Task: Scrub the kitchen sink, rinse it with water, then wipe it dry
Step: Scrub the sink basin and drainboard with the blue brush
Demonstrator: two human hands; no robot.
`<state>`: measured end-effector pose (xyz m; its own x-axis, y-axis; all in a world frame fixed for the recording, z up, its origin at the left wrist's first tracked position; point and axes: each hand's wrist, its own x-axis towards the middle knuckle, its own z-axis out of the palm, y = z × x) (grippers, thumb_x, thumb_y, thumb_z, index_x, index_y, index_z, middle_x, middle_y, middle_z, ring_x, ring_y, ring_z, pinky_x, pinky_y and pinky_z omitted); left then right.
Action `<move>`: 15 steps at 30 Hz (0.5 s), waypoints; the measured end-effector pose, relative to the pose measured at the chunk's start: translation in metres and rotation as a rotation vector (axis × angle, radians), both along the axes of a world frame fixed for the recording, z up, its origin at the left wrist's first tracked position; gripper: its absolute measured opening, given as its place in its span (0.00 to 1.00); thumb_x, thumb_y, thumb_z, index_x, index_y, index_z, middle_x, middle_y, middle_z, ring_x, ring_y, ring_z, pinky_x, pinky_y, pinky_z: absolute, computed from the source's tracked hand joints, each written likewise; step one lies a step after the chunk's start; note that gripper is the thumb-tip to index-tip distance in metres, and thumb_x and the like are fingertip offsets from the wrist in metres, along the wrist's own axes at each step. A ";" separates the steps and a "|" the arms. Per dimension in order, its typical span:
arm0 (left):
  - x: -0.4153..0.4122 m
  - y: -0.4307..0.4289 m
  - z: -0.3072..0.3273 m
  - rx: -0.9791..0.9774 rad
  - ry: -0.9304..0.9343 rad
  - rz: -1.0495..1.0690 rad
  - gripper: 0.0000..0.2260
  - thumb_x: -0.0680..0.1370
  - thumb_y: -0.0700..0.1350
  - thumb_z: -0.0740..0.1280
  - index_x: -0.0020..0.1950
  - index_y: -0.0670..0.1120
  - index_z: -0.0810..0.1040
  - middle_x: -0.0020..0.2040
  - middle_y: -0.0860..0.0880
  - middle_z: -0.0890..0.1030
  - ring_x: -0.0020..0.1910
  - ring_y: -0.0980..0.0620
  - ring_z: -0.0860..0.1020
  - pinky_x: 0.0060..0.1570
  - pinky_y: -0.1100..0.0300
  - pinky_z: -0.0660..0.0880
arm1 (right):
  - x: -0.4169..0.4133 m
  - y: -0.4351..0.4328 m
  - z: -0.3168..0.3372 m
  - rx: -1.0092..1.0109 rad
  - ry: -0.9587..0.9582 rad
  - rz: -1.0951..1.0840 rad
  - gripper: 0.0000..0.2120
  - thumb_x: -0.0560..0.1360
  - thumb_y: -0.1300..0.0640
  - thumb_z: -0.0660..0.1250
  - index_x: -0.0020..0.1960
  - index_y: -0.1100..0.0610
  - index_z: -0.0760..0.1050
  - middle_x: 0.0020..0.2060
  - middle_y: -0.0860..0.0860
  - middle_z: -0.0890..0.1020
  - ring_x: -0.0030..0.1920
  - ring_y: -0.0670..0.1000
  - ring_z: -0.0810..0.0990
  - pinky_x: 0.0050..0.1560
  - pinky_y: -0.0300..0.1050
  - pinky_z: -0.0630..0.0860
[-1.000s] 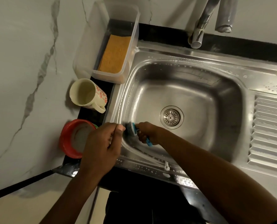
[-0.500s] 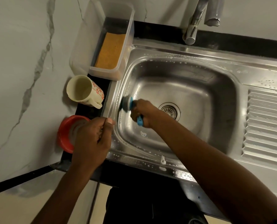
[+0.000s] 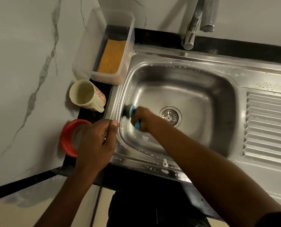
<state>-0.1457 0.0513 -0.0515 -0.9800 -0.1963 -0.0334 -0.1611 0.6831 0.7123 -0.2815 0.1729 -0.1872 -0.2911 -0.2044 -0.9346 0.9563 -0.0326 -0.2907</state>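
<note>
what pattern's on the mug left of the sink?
Cream mug with a red flower print on its outer side; head view shows it best.

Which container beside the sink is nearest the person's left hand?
The red bowl, partly hidden by the left hand; the floral mug and clear box sit farther back.

Your right hand (image 3: pixel 144 119) grips the blue brush (image 3: pixel 133 110), head pressed against the left wall of the sink (image 3: pixel 185 58), just left of the drain (image 3: pixel 169 116). Suds dot the rim. Your left hand (image 3: pixel 95 141) sits curled at the sink's left edge, beside a red bowl (image 3: pixel 67 136). Further back on the counter (image 3: pixel 153 38): a flowery mug (image 3: pixel 85 95), then a clear tub (image 3: pixel 87 46) holding an orange sponge (image 3: pixel 112 56).
</note>
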 end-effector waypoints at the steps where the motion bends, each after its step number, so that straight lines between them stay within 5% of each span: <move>1: 0.000 -0.001 0.000 0.007 -0.002 -0.001 0.17 0.85 0.52 0.59 0.48 0.44 0.83 0.37 0.47 0.83 0.36 0.48 0.81 0.39 0.50 0.76 | -0.019 -0.002 0.000 0.000 0.003 -0.081 0.12 0.79 0.71 0.55 0.55 0.65 0.76 0.32 0.56 0.72 0.24 0.49 0.69 0.19 0.34 0.66; 4: 0.003 -0.001 -0.001 0.008 -0.005 0.008 0.17 0.85 0.51 0.60 0.47 0.44 0.84 0.36 0.47 0.83 0.36 0.49 0.81 0.39 0.51 0.76 | -0.046 -0.002 0.003 -0.010 -0.004 -0.187 0.08 0.80 0.63 0.55 0.46 0.60 0.72 0.26 0.52 0.68 0.22 0.45 0.63 0.24 0.36 0.60; 8: 0.005 0.005 0.003 -0.008 0.013 0.002 0.14 0.85 0.48 0.61 0.50 0.46 0.85 0.38 0.52 0.84 0.40 0.53 0.82 0.40 0.62 0.76 | -0.007 0.003 -0.010 0.054 0.060 0.107 0.10 0.77 0.71 0.57 0.52 0.63 0.75 0.32 0.55 0.71 0.25 0.48 0.66 0.23 0.40 0.66; 10: 0.004 0.008 0.004 -0.030 0.024 -0.006 0.14 0.84 0.48 0.61 0.50 0.46 0.85 0.38 0.53 0.84 0.42 0.54 0.82 0.40 0.65 0.76 | 0.020 0.006 -0.013 -0.007 0.028 0.171 0.09 0.80 0.67 0.55 0.51 0.63 0.75 0.31 0.54 0.69 0.25 0.48 0.66 0.23 0.40 0.65; 15: 0.001 0.014 0.005 -0.032 0.035 -0.006 0.15 0.84 0.48 0.61 0.49 0.44 0.85 0.38 0.50 0.84 0.40 0.53 0.81 0.41 0.60 0.75 | 0.046 0.037 -0.005 -0.091 0.138 0.651 0.08 0.83 0.65 0.58 0.55 0.62 0.76 0.34 0.53 0.72 0.27 0.47 0.68 0.27 0.40 0.67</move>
<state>-0.1444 0.0658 -0.0468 -0.9816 -0.1910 0.0073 -0.1322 0.7062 0.6956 -0.2358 0.2096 -0.1922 -0.1975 -0.4554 -0.8681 0.7430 0.5081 -0.4356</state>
